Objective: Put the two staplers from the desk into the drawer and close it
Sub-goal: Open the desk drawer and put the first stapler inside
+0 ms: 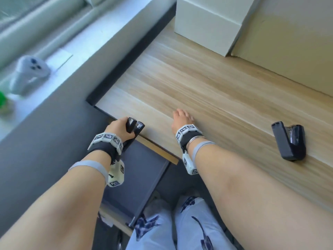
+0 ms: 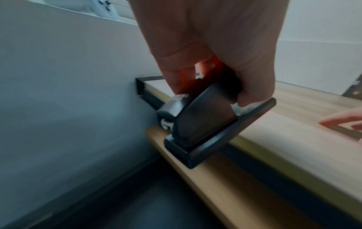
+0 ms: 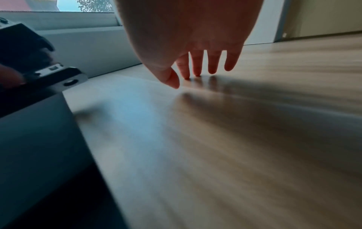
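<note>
My left hand [image 1: 119,129] grips a black stapler [image 1: 134,127] at the desk's near-left corner, over the back of the open drawer [image 1: 144,170]. In the left wrist view the stapler [image 2: 207,124] hangs tilted from my curled fingers, above the drawer's wooden edge. My right hand [image 1: 182,118] rests on the wooden desk [image 1: 207,83] with fingers straight; the right wrist view shows its fingertips [image 3: 195,74] touching the surface. A second black stapler [image 1: 290,141] lies on the desk to the right, well apart from both hands.
A white box [image 1: 209,20] stands at the far side of the desk. On the window sill at the left sit a white controller [image 1: 30,73] and something green [image 1: 3,100]. My legs are under the desk edge, beside the drawer.
</note>
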The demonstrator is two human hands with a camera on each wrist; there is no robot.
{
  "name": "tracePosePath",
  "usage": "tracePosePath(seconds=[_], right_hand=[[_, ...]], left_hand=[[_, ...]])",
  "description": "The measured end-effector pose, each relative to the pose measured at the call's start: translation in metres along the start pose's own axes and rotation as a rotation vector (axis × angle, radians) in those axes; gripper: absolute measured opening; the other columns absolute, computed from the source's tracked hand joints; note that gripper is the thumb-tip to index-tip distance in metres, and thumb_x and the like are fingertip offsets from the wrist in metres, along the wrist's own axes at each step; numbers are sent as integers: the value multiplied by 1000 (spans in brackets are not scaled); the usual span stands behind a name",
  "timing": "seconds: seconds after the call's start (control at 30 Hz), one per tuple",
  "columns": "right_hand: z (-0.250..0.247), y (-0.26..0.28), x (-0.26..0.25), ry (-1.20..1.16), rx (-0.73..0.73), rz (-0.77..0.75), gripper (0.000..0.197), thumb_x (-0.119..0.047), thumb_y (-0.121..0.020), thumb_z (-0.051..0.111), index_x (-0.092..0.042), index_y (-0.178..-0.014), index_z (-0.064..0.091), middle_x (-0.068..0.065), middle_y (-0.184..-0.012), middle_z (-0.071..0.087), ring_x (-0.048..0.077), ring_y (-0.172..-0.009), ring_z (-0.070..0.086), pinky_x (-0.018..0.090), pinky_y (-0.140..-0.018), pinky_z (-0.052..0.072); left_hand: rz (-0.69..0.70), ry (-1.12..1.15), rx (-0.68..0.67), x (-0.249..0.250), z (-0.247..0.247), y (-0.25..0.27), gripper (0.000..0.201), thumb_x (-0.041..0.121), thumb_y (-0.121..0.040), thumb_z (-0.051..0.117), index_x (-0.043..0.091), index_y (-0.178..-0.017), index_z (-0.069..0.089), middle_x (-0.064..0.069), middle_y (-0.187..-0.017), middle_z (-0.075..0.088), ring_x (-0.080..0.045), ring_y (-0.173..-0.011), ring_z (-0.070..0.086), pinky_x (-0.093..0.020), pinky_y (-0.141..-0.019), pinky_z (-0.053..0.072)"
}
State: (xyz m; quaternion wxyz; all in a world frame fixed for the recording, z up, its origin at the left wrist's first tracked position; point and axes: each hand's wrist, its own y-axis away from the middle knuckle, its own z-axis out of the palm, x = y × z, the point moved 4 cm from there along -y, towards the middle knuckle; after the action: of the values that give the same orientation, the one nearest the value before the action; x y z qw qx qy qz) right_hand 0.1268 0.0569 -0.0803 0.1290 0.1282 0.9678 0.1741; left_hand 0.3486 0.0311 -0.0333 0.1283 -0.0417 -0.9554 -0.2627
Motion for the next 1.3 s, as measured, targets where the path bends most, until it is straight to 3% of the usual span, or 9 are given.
tracePosePath(seconds=[0.07,0.17,0.23,0.33,0.47,0.57,0.77,1.03,1.3], right_hand=[[6,-4,-17,-7,15,2,52,-14,-97,40,-17,-147,29,0,-160,21,25,-148,17,41,-120,14],[15,-7,-36,-46,56,53,57,-18,-98,39,-21,-151,20,-4,-162,13,22,-150,8,44,-121,9],[22,-7,-44,-49,86,79,58,-23,-99,36,-24,-153,14,-5,-163,8,23,-151,4,46,-121,7],[33,-5,-44,-31,137,95,59,-27,-99,34,-25,-153,9,-6,-163,4,22,-151,1,46,-121,3],[40,-3,-42,33,223,69,60,-30,-98,33,-26,-153,8,-5,-163,6,21,-151,4,46,-122,4],[41,-2,-41,44,279,61,61,-30,-96,35,-26,-153,13,-5,-162,11,21,-150,10,46,-121,6],[45,-4,-39,64,367,52,63,-31,-91,40,-26,-151,22,-4,-160,23,23,-149,19,47,-121,12],[48,-6,-39,72,408,54,64,-29,-88,41,-26,-150,27,-4,-159,27,23,-148,22,46,-120,13],[49,-6,-39,54,426,54,65,-27,-86,42,-25,-149,29,-2,-158,29,25,-147,24,47,-120,16]], left_hand=[[-27,29,-5,-31,2,7,33,26,-76,65,10,-102,54,-11,-102,66,-34,-100,61,-35,-82,48],[-75,30,-30,-71,12,12,24,23,-76,65,12,-86,46,-6,-86,57,-33,-92,60,-32,-74,42],[-100,17,-58,-93,24,9,24,23,-76,64,13,-84,43,-4,-84,55,-31,-86,56,-31,-71,39],[-132,10,-79,-117,49,2,23,23,-76,64,13,-87,46,-5,-88,57,-33,-93,60,-30,-71,40],[-171,33,-104,-134,83,-14,21,22,-76,64,15,-91,50,-10,-105,66,-33,-101,61,-32,-76,42],[-206,22,-137,-142,109,-27,31,21,-75,65,12,-104,56,-9,-110,66,-32,-104,61,-35,-81,47],[-259,-12,-179,-154,157,-43,34,17,-75,65,8,-107,56,-15,-112,63,-35,-104,61,-35,-80,48],[-363,8,-209,-165,192,-72,39,10,-79,62,9,-116,54,-17,-122,54,-38,-110,59,-40,-84,50],[-361,-39,-244,-167,220,-93,44,10,-83,59,10,-126,49,-19,-127,52,-38,-116,55,-44,-87,50]])
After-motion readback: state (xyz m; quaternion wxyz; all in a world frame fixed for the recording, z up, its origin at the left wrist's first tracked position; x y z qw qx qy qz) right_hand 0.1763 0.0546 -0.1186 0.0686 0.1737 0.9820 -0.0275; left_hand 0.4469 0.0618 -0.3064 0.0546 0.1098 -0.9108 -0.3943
